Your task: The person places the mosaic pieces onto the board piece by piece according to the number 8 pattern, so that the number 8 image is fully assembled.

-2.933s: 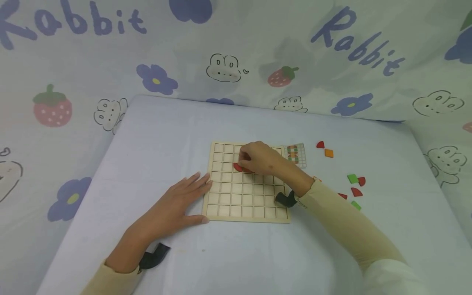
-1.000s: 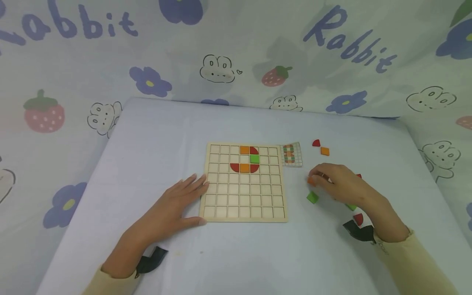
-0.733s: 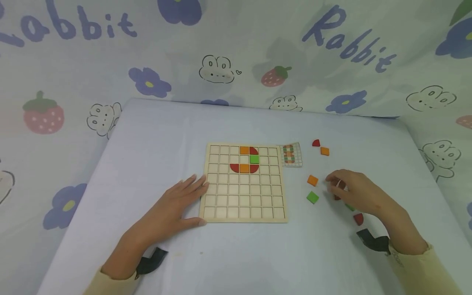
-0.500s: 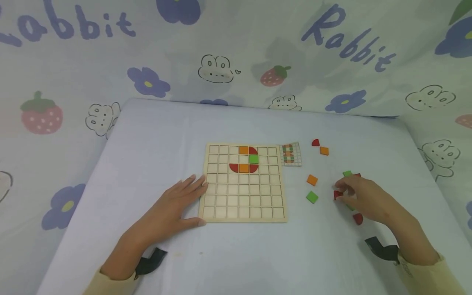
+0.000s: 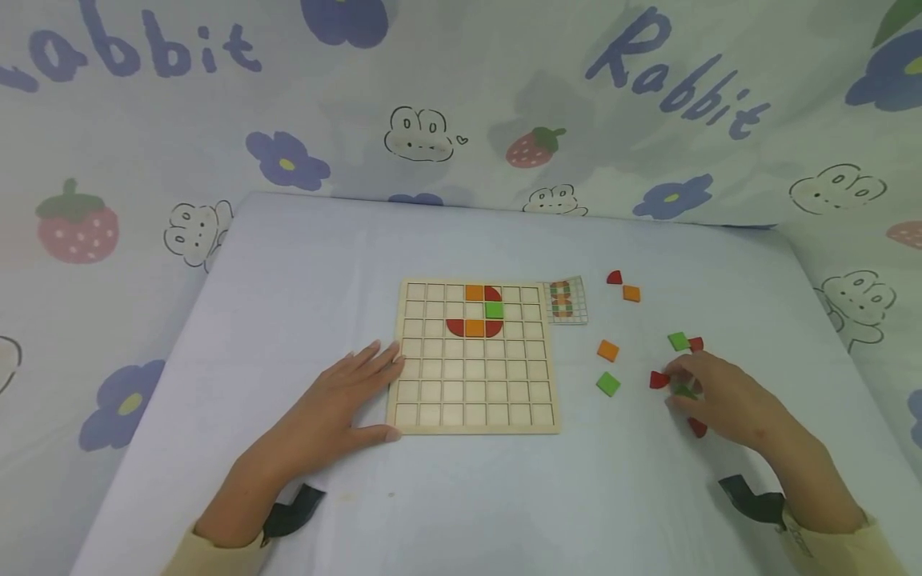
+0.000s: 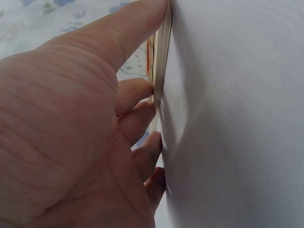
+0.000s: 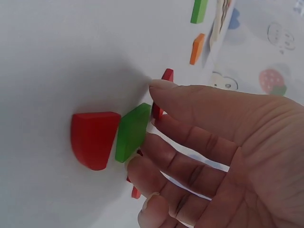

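Note:
My left hand [image 5: 353,392] lies with fingers spread along the left edge of a wooden grid board [image 5: 475,429], fingertips and thumb at its rim. Set in the board's upper cells are orange squares, a green square [image 5: 494,310] and red quarter-circle tiles. To the right, my right hand [image 5: 723,400] hovers low with loosely bent fingers around a loose green square tile [image 7: 133,133]. Its fingertips are right at that tile's edge. One red quarter-circle tile [image 5: 659,380] lies just left of the fingers; another red quarter-circle tile [image 7: 95,140] lies beside the green one.
A small pattern card [image 5: 569,301] touches the board's upper right corner. Loose on the white table are an orange tile [image 5: 608,350], a green tile [image 5: 608,384], a second green tile [image 5: 679,342], and at the back a red tile [image 5: 615,278] beside an orange tile [image 5: 631,294].
My right hand left the board, let go of an orange tile near the green one, then moved right past a red tile to the green tile. The left hand stays at the board.

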{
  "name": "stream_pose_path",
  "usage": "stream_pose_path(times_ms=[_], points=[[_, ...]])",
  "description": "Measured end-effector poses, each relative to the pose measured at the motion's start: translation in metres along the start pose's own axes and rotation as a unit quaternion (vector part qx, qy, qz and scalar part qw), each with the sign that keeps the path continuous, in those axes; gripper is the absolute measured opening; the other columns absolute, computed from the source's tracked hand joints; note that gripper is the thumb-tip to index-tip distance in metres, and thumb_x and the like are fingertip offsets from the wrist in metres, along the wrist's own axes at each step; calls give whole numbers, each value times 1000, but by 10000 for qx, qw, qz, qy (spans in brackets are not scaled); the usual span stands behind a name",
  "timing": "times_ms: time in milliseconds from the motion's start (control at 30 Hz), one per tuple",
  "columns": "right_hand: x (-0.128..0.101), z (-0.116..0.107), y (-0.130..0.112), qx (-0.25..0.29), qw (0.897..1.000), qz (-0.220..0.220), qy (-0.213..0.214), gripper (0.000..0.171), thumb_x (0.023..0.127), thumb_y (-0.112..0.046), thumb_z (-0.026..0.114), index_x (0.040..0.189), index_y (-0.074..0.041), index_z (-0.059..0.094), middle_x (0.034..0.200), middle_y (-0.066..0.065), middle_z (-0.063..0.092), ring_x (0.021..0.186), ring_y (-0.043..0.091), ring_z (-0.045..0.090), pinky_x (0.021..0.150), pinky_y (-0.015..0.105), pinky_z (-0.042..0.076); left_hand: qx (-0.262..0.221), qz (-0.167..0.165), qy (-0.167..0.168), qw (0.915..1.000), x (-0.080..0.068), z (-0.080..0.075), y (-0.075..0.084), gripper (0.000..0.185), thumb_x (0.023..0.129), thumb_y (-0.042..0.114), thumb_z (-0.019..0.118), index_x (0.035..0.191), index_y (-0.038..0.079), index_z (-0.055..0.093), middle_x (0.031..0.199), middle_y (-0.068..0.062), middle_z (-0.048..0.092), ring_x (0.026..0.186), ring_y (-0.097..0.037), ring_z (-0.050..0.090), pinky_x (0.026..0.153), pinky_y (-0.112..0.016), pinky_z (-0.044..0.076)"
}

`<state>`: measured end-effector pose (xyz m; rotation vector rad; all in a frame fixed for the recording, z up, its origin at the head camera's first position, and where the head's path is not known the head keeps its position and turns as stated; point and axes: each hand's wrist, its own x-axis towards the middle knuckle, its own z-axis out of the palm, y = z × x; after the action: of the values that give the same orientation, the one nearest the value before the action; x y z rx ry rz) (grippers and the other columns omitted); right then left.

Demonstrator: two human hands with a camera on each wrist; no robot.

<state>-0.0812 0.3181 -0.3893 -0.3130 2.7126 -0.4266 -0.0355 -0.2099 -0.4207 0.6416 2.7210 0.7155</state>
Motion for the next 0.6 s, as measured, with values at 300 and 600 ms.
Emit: stream_pose_path(times_ms=[300,600], points=[[-2,3,3,202,9998,38,35,42,88,-8,82,125,3,65,105,10,67,95,29,63,74,43,63,17,39,56,10000,-1,0,-1,96,88,47,82,165,14,34,173,3,21,160,-26,12,128,-53,12],[4,6,-3,378,9988,-60,296,36,90,-9,80,121,5,66,110,15,70,99,33,65,84,53,62,11,-55,-45,10000,0,0,0,97,87,45,84,165,15,34,173,4,19,161,-24,11,128,-52,13]])
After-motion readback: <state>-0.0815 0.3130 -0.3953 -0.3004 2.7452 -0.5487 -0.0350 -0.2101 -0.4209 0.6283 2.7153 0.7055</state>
